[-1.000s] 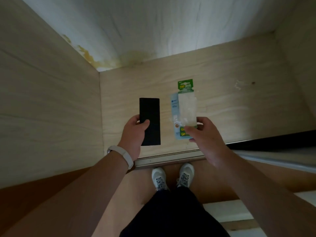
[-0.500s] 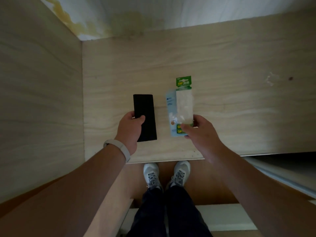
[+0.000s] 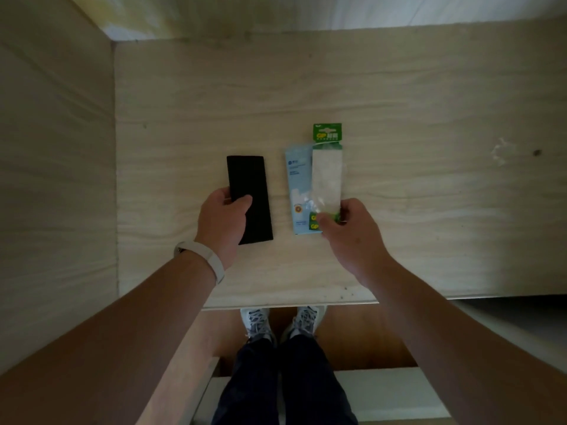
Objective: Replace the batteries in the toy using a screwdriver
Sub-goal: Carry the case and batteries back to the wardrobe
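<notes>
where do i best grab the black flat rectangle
Grip the black flat rectangle across its narrow width toward its near end, from its left long edge, as the left hand does, thumb on top. It looks thin and narrow.

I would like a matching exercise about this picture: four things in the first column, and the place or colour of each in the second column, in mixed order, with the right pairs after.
Column one
1. black flat object
2. battery pack
3. light blue packet
4. wristband

Column two
a. partly covered by the battery pack
b. white, on the left wrist
c. gripped by the left hand
d. green top, pinched by the right hand

Pairs: 1-c, 2-d, 3-a, 4-b
</notes>
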Action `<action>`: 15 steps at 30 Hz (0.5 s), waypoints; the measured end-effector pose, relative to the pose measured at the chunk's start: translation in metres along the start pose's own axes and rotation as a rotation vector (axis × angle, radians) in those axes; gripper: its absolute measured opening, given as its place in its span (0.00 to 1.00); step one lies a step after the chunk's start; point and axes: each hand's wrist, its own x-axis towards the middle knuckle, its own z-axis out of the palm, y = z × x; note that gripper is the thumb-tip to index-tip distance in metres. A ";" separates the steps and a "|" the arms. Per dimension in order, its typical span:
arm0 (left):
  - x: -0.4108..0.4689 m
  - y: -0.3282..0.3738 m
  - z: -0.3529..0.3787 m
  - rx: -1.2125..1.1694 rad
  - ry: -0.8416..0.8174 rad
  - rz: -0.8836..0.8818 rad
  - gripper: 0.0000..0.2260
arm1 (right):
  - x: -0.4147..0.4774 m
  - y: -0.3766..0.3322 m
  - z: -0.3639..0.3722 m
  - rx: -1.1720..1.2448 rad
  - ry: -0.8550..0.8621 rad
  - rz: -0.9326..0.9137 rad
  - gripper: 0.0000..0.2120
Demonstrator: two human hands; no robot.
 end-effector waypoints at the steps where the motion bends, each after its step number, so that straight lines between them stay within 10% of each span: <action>1: 0.001 -0.001 0.000 0.040 0.017 0.039 0.11 | 0.000 -0.001 -0.001 -0.048 0.014 -0.011 0.11; 15: 0.010 -0.005 -0.007 0.448 0.146 0.227 0.10 | 0.012 0.001 -0.023 -0.042 0.058 -0.033 0.06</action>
